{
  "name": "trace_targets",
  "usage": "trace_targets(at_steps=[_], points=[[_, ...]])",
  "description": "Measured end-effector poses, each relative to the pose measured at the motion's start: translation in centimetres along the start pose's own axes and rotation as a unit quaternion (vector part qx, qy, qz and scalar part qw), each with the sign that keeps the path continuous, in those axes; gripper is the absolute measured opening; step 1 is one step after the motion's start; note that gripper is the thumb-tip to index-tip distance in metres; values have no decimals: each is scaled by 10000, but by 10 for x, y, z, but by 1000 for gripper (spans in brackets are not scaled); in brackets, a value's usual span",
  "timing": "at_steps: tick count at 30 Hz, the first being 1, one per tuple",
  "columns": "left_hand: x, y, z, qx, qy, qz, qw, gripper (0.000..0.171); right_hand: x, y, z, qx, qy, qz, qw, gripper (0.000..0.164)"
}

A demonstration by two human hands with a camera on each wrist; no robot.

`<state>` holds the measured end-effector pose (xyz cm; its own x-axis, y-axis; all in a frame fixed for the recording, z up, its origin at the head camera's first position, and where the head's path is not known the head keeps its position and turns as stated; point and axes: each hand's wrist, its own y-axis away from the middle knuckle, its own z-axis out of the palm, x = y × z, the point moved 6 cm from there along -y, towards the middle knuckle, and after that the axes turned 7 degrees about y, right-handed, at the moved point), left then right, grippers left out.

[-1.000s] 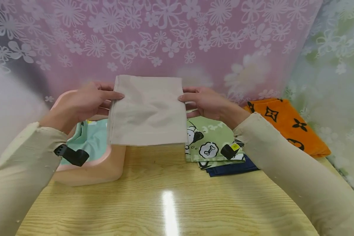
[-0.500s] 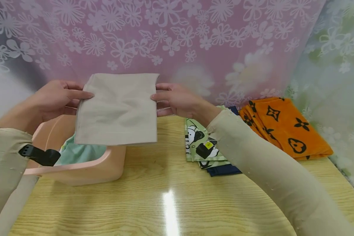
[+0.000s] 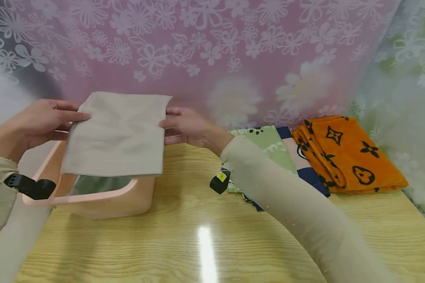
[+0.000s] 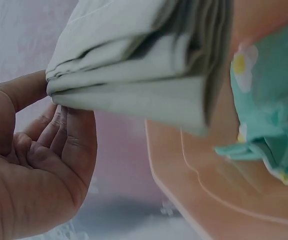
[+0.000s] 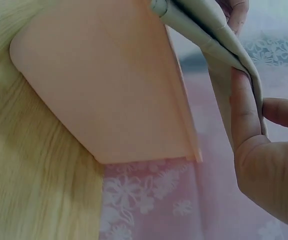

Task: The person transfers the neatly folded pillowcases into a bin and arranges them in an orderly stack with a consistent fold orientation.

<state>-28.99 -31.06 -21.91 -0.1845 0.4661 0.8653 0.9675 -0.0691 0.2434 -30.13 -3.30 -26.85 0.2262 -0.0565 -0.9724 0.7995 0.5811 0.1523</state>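
A folded beige cloth [image 3: 117, 135] hangs over the pink plastic basin [image 3: 102, 196], hiding much of its opening. My left hand [image 3: 44, 122] pinches the cloth's left edge, thumb on top and fingers beneath. On the opposite edge, my right hand [image 3: 189, 127] grips it the same way. Several stacked layers of the cloth [image 4: 134, 75] show in the left wrist view. Inside the basin lies a mint green cloth [image 4: 269, 100] with white and yellow flower shapes. In the right wrist view the thumb and fingers clasp the cloth's folded edge [image 5: 234, 55] beside the basin's outer wall [image 5: 104, 85].
Right of the basin, a folded green printed cloth [image 3: 262, 143] lies on a navy one [image 3: 311, 179], partly behind my right sleeve. A folded orange cloth [image 3: 354, 157] with black motifs sits farther right on the wooden table [image 3: 163, 243]. A pink floral curtain [image 3: 198, 47] hangs behind.
Both hands have carried the beige cloth leftward, from between the basin and the green cloth to above the basin. More of the orange and green cloths now shows.
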Motion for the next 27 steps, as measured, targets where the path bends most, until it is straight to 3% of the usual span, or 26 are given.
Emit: trace_targets(at_steps=[7, 11, 15, 18, 23, 27], points=[[-23, -5, -18, 175, -795, -98, 9966, 74, 15, -18, 17, 15, -157, -1, 9999, 49], [-37, -7, -29, 220, -1025, -112, 9944, 73, 20, -28, 29, -19, -170, -107, 9998, 43], [-50, -10, -41, 350, -1138, -94, 9928, 64, 25, -36, 39, 194, -187, -113, 9996, 47], [-62, -12, -48, 385, -1274, -163, 9910, 69, 29, -41, 46, 335, -74, -1, 9994, 48], [-81, -15, -53, 222, -1255, -410, 9910, 79, 33, -45, 55, 654, 371, 68, 9971, 51], [-81, -10, -50, 141, -1244, -580, 9904, 71, 32, -46, 57, 995, 710, 99, 9925, 51]])
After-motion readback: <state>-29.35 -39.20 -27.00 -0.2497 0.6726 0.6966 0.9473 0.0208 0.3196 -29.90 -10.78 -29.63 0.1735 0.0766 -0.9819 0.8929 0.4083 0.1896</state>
